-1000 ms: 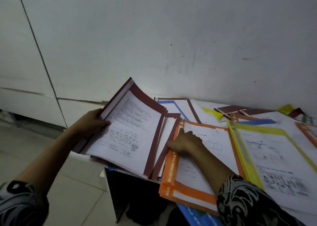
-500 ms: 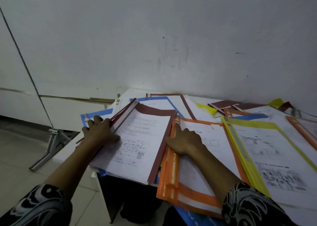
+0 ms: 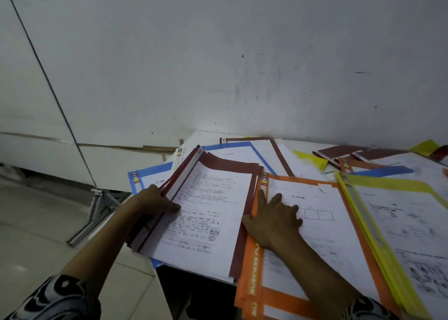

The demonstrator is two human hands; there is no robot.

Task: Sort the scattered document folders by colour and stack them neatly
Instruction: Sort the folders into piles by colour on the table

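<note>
maroon stack (image 3: 206, 213) now flat, left hand (image 3: 155, 200) gripping spine edge

Left arm: bare forearm that enters from the lower left of the frame and runs up and right towards the centre.
Left sleeve (image 3: 55, 298): black and white pattern, bunched at the bottom left corner.
Left grip (image 3: 157, 202): left of centre, it holds the left edge of the maroon folders (image 3: 230, 160). The thumb lies on top and points right; the fingers wrap past the edge, mostly hidden.
Right arm: bare forearm that enters from the lower right and slants up and left.
Right sleeve (image 3: 368, 310): same pattern, at the bottom edge.
Right grip (image 3: 274, 220): at centre, palm down, pressing flat on the orange folder (image 3: 254, 259). The fingers are straight and spread, pointing to the upper part of the frame; the thumb sticks out to the left.
</note>
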